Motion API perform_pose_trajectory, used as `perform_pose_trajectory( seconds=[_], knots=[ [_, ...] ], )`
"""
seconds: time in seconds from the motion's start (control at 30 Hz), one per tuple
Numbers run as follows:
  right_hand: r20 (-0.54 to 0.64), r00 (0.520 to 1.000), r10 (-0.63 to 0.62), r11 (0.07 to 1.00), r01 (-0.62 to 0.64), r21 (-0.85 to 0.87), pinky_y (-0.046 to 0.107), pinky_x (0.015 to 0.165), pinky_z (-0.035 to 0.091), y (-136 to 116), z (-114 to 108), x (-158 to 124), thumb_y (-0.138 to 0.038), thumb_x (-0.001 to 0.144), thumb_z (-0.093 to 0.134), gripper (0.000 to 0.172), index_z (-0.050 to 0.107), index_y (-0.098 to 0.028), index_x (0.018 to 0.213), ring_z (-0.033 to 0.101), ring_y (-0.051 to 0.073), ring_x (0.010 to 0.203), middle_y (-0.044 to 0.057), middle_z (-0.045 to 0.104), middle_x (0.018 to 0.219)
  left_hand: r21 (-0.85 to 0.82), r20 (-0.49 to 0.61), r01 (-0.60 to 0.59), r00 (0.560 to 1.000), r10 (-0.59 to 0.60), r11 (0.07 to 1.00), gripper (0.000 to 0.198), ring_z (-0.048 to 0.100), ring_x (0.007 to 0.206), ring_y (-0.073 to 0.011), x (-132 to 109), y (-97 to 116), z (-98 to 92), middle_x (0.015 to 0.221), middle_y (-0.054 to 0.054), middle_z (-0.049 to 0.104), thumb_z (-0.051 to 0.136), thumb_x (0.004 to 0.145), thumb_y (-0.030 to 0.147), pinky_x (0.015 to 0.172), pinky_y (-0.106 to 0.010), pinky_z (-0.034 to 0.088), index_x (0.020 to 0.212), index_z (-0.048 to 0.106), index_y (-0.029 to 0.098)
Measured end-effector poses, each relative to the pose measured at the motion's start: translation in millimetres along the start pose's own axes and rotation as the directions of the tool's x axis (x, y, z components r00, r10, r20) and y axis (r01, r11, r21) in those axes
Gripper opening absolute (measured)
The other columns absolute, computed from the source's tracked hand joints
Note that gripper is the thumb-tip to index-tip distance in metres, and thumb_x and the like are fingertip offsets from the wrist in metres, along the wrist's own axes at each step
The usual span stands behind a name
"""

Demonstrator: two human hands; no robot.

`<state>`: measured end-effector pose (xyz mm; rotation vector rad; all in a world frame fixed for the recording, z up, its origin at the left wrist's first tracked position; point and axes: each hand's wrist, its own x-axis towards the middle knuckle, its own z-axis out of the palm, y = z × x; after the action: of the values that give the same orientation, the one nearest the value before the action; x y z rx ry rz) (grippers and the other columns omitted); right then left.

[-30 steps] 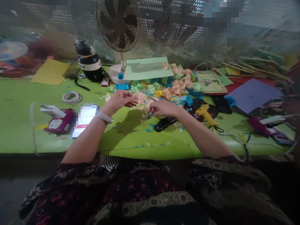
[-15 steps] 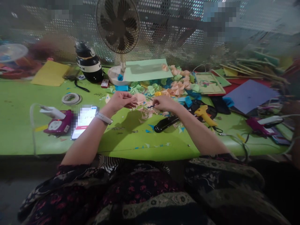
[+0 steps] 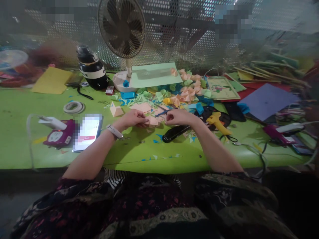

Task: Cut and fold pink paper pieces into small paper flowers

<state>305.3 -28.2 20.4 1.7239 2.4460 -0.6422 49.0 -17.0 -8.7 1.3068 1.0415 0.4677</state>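
My left hand (image 3: 134, 119), with a white watch on its wrist, is closed in a pinch on a small peach paper piece (image 3: 152, 120) low over the table. To its right my right hand (image 3: 181, 117) is curled closed, knuckles up; whatever its fingertips hold is hidden. Just beyond those fingers lies a dark blue twisted item (image 3: 162, 113), its kind unclear. Peach paper scraps (image 3: 141, 107) spread beyond both hands. A folded peach paper (image 3: 116, 110) stands on the table left of them. Below my right wrist rests a black stapler-like tool (image 3: 175, 133).
A yellow glue gun (image 3: 218, 122) lies right of my right forearm. Peach and green paper petals (image 3: 189, 93) are heaped at the back, near a fan (image 3: 122, 30) and a black bottle (image 3: 92, 69). On the left are a phone (image 3: 88, 132) and a tape roll (image 3: 74, 107).
Both hands have come lower, closer to me; the right has also shifted right. A peach paper piece now shows clearly at my left fingertips. The folded peach paper is more exposed.
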Motion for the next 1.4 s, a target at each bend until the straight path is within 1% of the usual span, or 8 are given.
perform_pose_trajectory(
  seconds=[0.27,0.63,0.9,1.07,1.13,1.2,1.3,1.4],
  knots=[
    [-0.047,0.998,-0.03,0.997,0.034,0.076,0.027,0.063,0.037,8.3,9.7,7.3,-0.02,0.077,0.063,0.001,0.063,-0.019,0.076,0.06,0.016,0.072,0.002,0.069,0.078,0.084,-0.032,0.115,0.993,-0.112,0.99,0.007,0.069,0.059,-0.0128,0.7,-2.2,12.9,0.068,-0.005,0.075,0.077,0.079,0.019,0.061,-0.024,0.055,0.076,0.072,0.015],
    [-0.091,0.995,-0.032,0.985,0.047,0.165,0.028,0.066,0.041,9.8,5.8,-2.1,-0.017,0.074,0.063,0.004,0.067,-0.019,0.076,0.062,0.016,0.073,0.002,0.071,0.078,0.473,-0.072,0.014,0.997,0.022,0.881,0.017,0.063,0.048,-0.0147,-3.5,1.2,15.4,0.058,-0.006,0.071,0.071,0.08,0.028,0.047,-0.022,0.042,0.07,0.066,0.015],
    [-0.131,0.99,-0.054,0.973,0.081,0.215,0.03,0.068,0.043,3.9,1.6,-8.8,-0.023,0.077,0.063,0.007,0.067,-0.018,0.08,0.062,0.017,0.074,0.004,0.073,0.083,0.532,-0.111,0.073,0.994,-0.016,0.843,0.026,0.064,0.05,-0.0167,-9.3,8.5,10.5,0.056,-0.005,0.069,0.071,0.078,0.042,0.05,-0.025,0.045,0.073,0.066,0.017],
    [-0.163,0.983,-0.089,0.954,0.131,0.268,0.032,0.069,0.044,-0.9,-1.1,-15.2,-0.026,0.078,0.062,0.01,0.068,-0.018,0.082,0.062,0.018,0.073,0.006,0.073,0.082,0.629,-0.206,0.08,0.976,0.067,0.773,0.031,0.064,0.053,-0.0179,-16.5,17.5,5.3,0.055,-0.004,0.068,0.071,0.077,0.048,0.052,-0.026,0.044,0.075,0.065,0.018],
    [-0.195,0.975,-0.108,0.947,0.16,0.277,0.032,0.069,0.044,-3.0,0.1,-17.1,-0.026,0.079,0.062,0.011,0.069,-0.018,0.083,0.063,0.018,0.073,0.006,0.073,0.083,0.56,-0.228,0.017,0.964,0.134,0.828,0.032,0.063,0.054,-0.016,-18.0,20.0,8.2,0.058,-0.004,0.068,0.071,0.079,0.048,0.053,-0.026,0.044,0.077,0.064,0.017],
    [-0.241,0.961,-0.138,0.937,0.205,0.281,0.031,0.069,0.044,-5.9,2.2,-19.1,-0.028,0.08,0.063,0.012,0.069,-0.018,0.083,0.063,0.017,0.073,0.006,0.073,0.082,0.38,-0.183,-0.055,0.974,0.134,0.923,0.031,0.064,0.056,-0.0137,-18.5,21.1,14.2,0.065,-0.006,0.071,0.069,0.083,0.046,0.057,-0.025,0.048,0.079,0.064,0.016],
    [-0.319,0.926,-0.202,0.916,0.294,0.274,0.029,0.068,0.043,-12.2,4.9,-23.3,-0.029,0.083,0.063,0.014,0.069,-0.017,0.084,0.062,0.016,0.072,0.004,0.072,0.08,0.105,-0.076,-0.027,0.996,0.035,0.994,0.033,0.068,0.062,-0.013,-19.2,21.3,25.6,0.076,-0.009,0.075,0.062,0.09,0.047,0.063,-0.026,0.053,0.084,0.065,0.015],
    [-0.374,0.892,-0.254,0.9,0.359,0.247,0.029,0.069,0.044,-19.3,5.7,-28.6,-0.028,0.085,0.062,0.013,0.07,-0.017,0.085,0.062,0.015,0.073,0.005,0.072,0.081,-0.005,-0.015,-0.006,1.0,0.005,1.0,0.037,0.07,0.066,-0.0143,-20.5,20.5,33.0,0.081,-0.01,0.076,0.058,0.093,0.051,0.063,-0.027,0.055,0.088,0.067,0.016]
  ],
)
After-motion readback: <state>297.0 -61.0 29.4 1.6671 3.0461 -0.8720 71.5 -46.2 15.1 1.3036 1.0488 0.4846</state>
